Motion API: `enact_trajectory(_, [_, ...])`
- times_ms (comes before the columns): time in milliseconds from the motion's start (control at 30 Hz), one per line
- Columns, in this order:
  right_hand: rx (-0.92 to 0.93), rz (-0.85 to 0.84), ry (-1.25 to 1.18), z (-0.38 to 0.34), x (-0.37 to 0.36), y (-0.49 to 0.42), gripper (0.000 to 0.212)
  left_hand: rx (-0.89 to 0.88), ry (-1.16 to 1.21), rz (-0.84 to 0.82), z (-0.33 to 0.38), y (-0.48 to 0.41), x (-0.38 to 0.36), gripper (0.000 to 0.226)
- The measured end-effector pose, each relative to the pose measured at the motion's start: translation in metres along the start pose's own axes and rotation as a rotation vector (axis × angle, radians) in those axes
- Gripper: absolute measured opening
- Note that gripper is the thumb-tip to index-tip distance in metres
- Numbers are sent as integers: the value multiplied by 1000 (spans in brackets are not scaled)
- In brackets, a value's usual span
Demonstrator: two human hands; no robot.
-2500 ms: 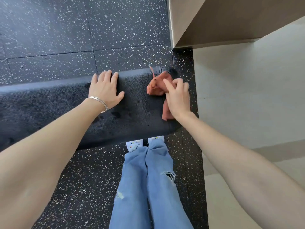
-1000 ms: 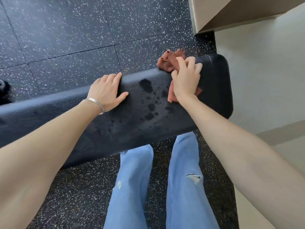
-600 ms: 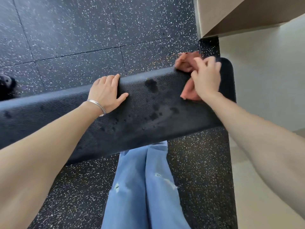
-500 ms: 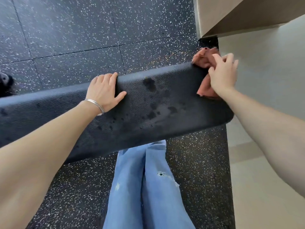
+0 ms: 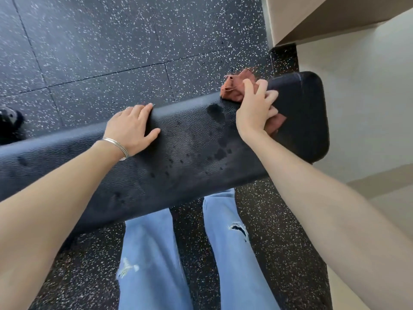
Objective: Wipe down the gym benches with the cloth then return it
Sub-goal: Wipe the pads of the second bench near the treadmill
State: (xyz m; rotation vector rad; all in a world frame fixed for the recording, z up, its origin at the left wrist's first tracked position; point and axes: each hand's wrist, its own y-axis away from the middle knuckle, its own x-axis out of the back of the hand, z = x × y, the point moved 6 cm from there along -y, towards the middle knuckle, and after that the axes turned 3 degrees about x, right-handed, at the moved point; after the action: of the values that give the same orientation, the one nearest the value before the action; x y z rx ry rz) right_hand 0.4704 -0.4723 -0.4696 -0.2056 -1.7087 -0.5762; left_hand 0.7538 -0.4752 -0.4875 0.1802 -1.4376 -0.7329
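Observation:
A black padded gym bench (image 5: 190,166) runs across the view from the left edge to a rounded end at the right. Dark wet spots dot its middle. My right hand (image 5: 254,110) presses a crumpled rust-red cloth (image 5: 234,89) onto the bench's far edge, near the right end; part of the cloth shows under my palm on the right. My left hand (image 5: 131,128), with a thin silver bangle on the wrist, lies flat on the bench's far edge, its fingers apart and holding nothing.
Black speckled rubber flooring (image 5: 107,45) lies beyond and under the bench. A beige wall and ledge (image 5: 357,63) stand close to the bench's right end. My legs in blue jeans (image 5: 185,253) stand just in front of the bench. A dark object (image 5: 10,124) sits at the left edge.
My right hand has slid the cloth back leftward from the bench's right end along the far edge. My left hand has stayed planted on the bench.

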Motion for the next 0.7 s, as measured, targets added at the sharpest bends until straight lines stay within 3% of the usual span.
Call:
enact_trajectory(233, [-17, 55, 36, -60, -22, 59, 65, -79, -47, -137, -46, 6, 4, 70])
enact_trajectory(367, [-4, 44, 15, -79, -27, 82, 63, -130, -54, -199, -38, 2, 10, 71])
enact_trajectory(533, [300, -30, 121, -51, -13, 68, 64, -148, -5, -196, -14, -6, 9, 74])
enact_trajectory(600, [189, 7, 117, -12, -2, 56, 61, -164, -4, -186, -7, -10, 8, 74])
enact_trajectory(700, [-261, 77, -49, 35, 2, 56, 61, -168, 21, -183, 1, -17, 6, 73])
